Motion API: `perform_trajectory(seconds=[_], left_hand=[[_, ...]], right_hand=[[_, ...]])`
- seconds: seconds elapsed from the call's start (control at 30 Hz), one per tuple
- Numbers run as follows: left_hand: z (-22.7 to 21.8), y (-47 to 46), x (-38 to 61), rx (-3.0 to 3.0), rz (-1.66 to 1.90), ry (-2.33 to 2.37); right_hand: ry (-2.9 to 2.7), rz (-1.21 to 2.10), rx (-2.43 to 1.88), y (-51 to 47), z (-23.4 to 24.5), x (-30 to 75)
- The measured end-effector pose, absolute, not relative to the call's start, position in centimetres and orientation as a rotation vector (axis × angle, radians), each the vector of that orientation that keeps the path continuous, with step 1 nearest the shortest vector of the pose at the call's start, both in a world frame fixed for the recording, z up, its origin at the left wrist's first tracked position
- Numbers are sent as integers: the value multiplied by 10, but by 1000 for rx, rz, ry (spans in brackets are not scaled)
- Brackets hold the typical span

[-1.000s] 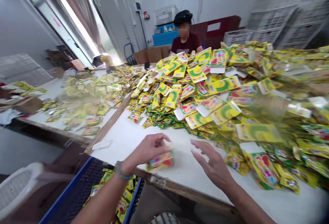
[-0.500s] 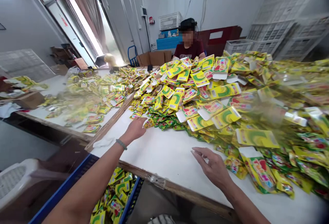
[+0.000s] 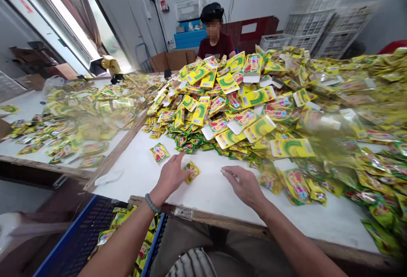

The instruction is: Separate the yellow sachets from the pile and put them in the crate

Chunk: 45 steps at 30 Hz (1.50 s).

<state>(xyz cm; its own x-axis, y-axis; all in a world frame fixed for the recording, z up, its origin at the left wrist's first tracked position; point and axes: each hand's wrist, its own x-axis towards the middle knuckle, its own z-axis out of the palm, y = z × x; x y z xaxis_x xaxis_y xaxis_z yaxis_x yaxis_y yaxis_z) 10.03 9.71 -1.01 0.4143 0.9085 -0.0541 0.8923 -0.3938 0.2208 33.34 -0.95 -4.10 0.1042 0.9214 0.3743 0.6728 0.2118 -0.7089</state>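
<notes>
Head view: the left hand (image 3: 170, 176) pinches a small sachet (image 3: 192, 171) by its left edge on the white table (image 3: 206, 194), just near of the packet pile (image 3: 254, 111). The right hand (image 3: 244, 184) rests spread and empty to its right. The sachet looks light, soft and slick, so a sealed edge seems the surest hold.

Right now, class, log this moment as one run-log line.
left hand: fingers on small packet | right hand: open on white table, holding nothing | pile of packets: just beyond both hands
</notes>
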Motion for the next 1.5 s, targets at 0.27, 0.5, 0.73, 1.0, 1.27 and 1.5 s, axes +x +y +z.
perform_trajectory(seconds=[0.27, 0.5, 0.73, 1.0, 1.27, 1.5], left_hand=[[-9, 79, 129, 2325, 86, 1391], [-13, 68, 162, 1880, 416, 831], [-16, 134, 126, 2569, 709, 1476], [-18, 156, 109, 2662, 565, 1505], [-16, 151, 104, 2252, 752, 1551], [-8, 119, 146, 1709, 868, 1134]], right_hand=[[-1641, 498, -1512, -6, -45, 323], [-1387, 872, -1515, -7, -31, 329], [-1042, 1007, -1535, -2, -30, 332], [-1192, 740, -1708, -2, -34, 337], [-1221, 749, -1653, -2, -35, 336], [-1081, 877, -1540, 0, -36, 339]])
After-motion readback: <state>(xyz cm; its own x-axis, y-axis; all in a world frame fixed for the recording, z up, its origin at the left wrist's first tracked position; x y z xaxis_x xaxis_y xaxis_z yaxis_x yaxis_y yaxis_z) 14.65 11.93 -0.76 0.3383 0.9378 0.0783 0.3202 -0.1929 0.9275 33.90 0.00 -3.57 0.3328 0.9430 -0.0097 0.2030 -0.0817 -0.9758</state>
